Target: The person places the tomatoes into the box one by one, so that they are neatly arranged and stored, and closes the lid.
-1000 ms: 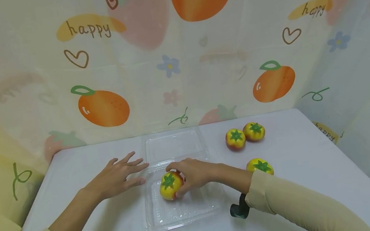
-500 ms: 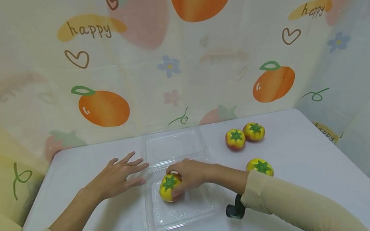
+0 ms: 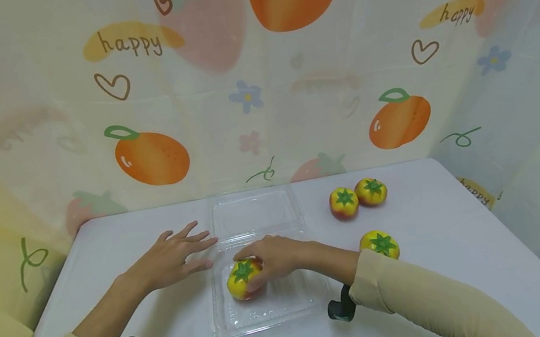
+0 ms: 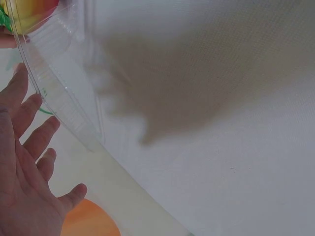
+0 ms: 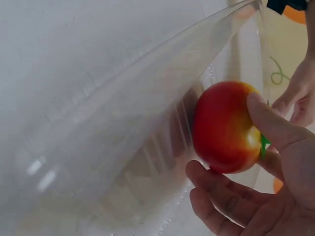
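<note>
the right hand grips a red-yellow fruit over a clear plastic clamshell, right of the left hand, fingers spread.

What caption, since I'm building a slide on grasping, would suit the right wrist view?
A right hand grips a red and yellow fruit, a clear plastic container behind it.

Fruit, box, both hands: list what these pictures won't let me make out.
Held fruit, head view: right side hidden by the right hand.
Nearest loose fruit, head view: lower part covered by the right sleeve.
Left hand, left wrist view: cut off by the left and bottom edges.
Box, head view: whether the fruit touches its floor; the fruit hides its own underside.
</note>
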`<state>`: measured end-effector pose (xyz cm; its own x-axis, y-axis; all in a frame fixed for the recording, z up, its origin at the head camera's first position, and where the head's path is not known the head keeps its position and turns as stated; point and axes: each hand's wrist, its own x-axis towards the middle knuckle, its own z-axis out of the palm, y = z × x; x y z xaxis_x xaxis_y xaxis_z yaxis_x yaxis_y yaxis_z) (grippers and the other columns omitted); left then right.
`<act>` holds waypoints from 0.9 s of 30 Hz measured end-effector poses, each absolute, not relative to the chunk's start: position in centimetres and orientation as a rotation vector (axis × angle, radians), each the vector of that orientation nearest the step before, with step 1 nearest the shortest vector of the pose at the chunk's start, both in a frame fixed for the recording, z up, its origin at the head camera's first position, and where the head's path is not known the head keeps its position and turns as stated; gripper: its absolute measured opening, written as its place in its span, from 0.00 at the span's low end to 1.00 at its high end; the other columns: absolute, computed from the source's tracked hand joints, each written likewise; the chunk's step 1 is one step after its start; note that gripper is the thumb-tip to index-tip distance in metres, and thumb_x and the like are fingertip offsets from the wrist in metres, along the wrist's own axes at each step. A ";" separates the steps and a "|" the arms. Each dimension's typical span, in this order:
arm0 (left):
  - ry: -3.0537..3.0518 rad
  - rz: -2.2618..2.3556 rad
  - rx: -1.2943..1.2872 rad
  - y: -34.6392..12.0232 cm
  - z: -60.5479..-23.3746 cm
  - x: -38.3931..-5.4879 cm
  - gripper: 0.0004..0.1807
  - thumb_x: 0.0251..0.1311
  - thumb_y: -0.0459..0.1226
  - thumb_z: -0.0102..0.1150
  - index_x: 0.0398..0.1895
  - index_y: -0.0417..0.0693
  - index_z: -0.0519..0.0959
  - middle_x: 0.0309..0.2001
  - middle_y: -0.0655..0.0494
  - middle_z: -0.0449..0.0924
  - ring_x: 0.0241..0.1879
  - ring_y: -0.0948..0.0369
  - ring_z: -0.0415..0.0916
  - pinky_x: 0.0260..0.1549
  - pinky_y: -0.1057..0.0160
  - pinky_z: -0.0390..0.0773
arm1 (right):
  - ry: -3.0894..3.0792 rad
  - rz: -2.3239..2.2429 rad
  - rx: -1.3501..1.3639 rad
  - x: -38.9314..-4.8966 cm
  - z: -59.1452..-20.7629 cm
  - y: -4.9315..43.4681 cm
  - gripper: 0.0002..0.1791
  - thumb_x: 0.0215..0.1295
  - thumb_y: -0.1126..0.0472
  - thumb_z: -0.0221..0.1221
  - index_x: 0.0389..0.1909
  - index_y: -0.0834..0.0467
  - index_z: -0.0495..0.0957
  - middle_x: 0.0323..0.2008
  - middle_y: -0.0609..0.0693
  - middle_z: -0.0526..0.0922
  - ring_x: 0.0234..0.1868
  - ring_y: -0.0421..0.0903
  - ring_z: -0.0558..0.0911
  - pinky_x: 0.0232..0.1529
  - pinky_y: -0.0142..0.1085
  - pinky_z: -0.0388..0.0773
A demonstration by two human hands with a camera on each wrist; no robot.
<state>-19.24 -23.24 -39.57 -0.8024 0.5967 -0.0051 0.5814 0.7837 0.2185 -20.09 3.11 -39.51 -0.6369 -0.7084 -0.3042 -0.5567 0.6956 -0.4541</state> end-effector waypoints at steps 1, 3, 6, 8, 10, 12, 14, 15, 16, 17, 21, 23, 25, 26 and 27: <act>2.898 0.314 0.958 -23.3 -39.6 -19.3 0.28 0.66 0.53 0.59 0.66 0.52 0.76 0.67 0.47 0.73 0.73 0.38 0.54 0.60 0.25 0.58 | 2.446 -0.455 -0.971 -20.1 -39.6 3.1 0.34 0.60 0.43 0.67 0.67 0.46 0.74 0.57 0.42 0.81 0.51 0.39 0.77 0.56 0.37 0.76; 2.903 0.307 0.960 -23.3 -39.6 -19.3 0.28 0.66 0.53 0.59 0.66 0.52 0.76 0.67 0.48 0.73 0.73 0.38 0.55 0.60 0.26 0.58 | 2.465 -0.473 -0.968 -20.1 -39.8 2.9 0.33 0.60 0.42 0.67 0.66 0.47 0.74 0.56 0.42 0.81 0.50 0.39 0.77 0.55 0.35 0.76; 2.909 0.300 0.963 -23.3 -39.6 -19.3 0.28 0.66 0.53 0.59 0.66 0.52 0.76 0.67 0.48 0.73 0.73 0.38 0.55 0.60 0.26 0.58 | 2.522 -0.484 -0.972 -20.1 -40.1 2.6 0.34 0.60 0.40 0.66 0.65 0.49 0.75 0.55 0.42 0.82 0.47 0.38 0.77 0.53 0.34 0.76; 2.907 0.301 0.963 -23.3 -39.6 -19.4 0.28 0.66 0.53 0.59 0.66 0.53 0.76 0.67 0.48 0.73 0.73 0.39 0.55 0.60 0.26 0.58 | 2.565 -0.473 -0.977 -20.0 -40.2 2.2 0.34 0.61 0.39 0.65 0.64 0.50 0.75 0.55 0.42 0.82 0.46 0.38 0.77 0.52 0.33 0.76; 2.901 0.299 0.960 -23.3 -39.6 -19.4 0.28 0.67 0.53 0.58 0.66 0.53 0.76 0.67 0.48 0.73 0.73 0.38 0.54 0.60 0.26 0.57 | 2.601 -0.461 -0.983 -19.9 -40.3 1.9 0.33 0.61 0.38 0.65 0.64 0.51 0.76 0.54 0.43 0.82 0.45 0.38 0.77 0.52 0.32 0.76; 2.898 0.297 0.956 -23.3 -39.6 -19.4 0.28 0.67 0.54 0.58 0.67 0.53 0.76 0.67 0.48 0.73 0.73 0.38 0.54 0.60 0.25 0.57 | 2.626 -0.448 -0.985 -19.8 -40.3 1.6 0.33 0.61 0.39 0.65 0.63 0.51 0.76 0.54 0.44 0.83 0.44 0.39 0.78 0.51 0.32 0.77; 2.900 0.294 0.954 -23.4 -39.7 -19.3 0.28 0.67 0.54 0.58 0.67 0.54 0.76 0.67 0.49 0.73 0.73 0.38 0.54 0.60 0.26 0.57 | 2.648 -0.431 -0.983 -19.7 -40.3 1.3 0.33 0.61 0.38 0.65 0.63 0.52 0.76 0.52 0.45 0.83 0.43 0.39 0.78 0.49 0.32 0.77; 2.901 0.295 0.953 -23.4 -39.7 -19.3 0.28 0.66 0.54 0.58 0.66 0.53 0.76 0.67 0.49 0.73 0.73 0.38 0.54 0.60 0.26 0.57 | 2.657 -0.420 -0.976 -19.6 -40.3 1.3 0.33 0.61 0.38 0.65 0.63 0.52 0.76 0.51 0.45 0.84 0.42 0.39 0.78 0.48 0.32 0.77; 2.903 0.296 0.954 -23.4 -39.7 -19.3 0.28 0.66 0.53 0.58 0.66 0.53 0.76 0.67 0.49 0.73 0.73 0.38 0.54 0.60 0.26 0.58 | 2.666 -0.410 -0.967 -19.6 -40.3 1.2 0.34 0.60 0.38 0.65 0.62 0.52 0.76 0.50 0.45 0.84 0.41 0.39 0.78 0.46 0.31 0.77; 2.905 0.297 0.954 -23.4 -39.7 -19.3 0.28 0.66 0.53 0.58 0.66 0.53 0.76 0.67 0.49 0.73 0.73 0.38 0.54 0.60 0.26 0.58 | 2.674 -0.399 -0.957 -19.5 -40.2 1.1 0.34 0.60 0.37 0.65 0.62 0.52 0.76 0.48 0.45 0.84 0.40 0.39 0.78 0.45 0.31 0.77; 2.903 0.301 0.948 -23.4 -39.8 -19.3 0.28 0.66 0.53 0.59 0.66 0.54 0.76 0.67 0.48 0.73 0.73 0.38 0.54 0.60 0.26 0.58 | 2.695 -0.373 -0.918 -19.4 -40.3 1.1 0.35 0.59 0.36 0.66 0.62 0.52 0.76 0.45 0.45 0.84 0.37 0.39 0.77 0.41 0.31 0.76; 2.900 0.299 0.946 -23.3 -39.8 -19.3 0.28 0.67 0.53 0.58 0.66 0.54 0.76 0.67 0.48 0.73 0.73 0.38 0.54 0.60 0.26 0.57 | 2.699 -0.368 -0.910 -19.4 -40.3 1.0 0.35 0.58 0.36 0.66 0.61 0.51 0.76 0.44 0.44 0.84 0.37 0.39 0.77 0.41 0.31 0.76; 2.900 0.296 0.948 -23.3 -39.8 -19.3 0.28 0.67 0.53 0.58 0.67 0.54 0.76 0.67 0.48 0.73 0.73 0.38 0.54 0.60 0.26 0.58 | 2.703 -0.362 -0.907 -19.4 -40.3 1.0 0.35 0.58 0.36 0.66 0.61 0.51 0.76 0.44 0.44 0.84 0.36 0.38 0.77 0.41 0.31 0.76; 2.901 0.296 0.951 -23.3 -39.8 -19.3 0.28 0.67 0.53 0.58 0.66 0.53 0.76 0.67 0.48 0.73 0.73 0.38 0.54 0.60 0.26 0.58 | 2.703 -0.361 -0.908 -19.4 -40.3 1.0 0.35 0.58 0.36 0.65 0.61 0.51 0.76 0.44 0.44 0.84 0.36 0.39 0.77 0.41 0.31 0.76; 2.902 0.296 0.954 -23.3 -39.8 -19.3 0.28 0.67 0.54 0.58 0.66 0.53 0.76 0.67 0.48 0.73 0.73 0.38 0.54 0.60 0.26 0.58 | 2.702 -0.358 -0.911 -19.4 -40.3 1.0 0.35 0.58 0.36 0.65 0.61 0.51 0.76 0.44 0.44 0.84 0.36 0.39 0.77 0.41 0.32 0.77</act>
<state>-19.33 -23.34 -39.77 -0.8043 0.5941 -0.0085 0.5802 0.7884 0.2045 -19.43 1.04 -40.27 -0.7669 -0.6185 -0.1710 -0.5527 0.7721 -0.3136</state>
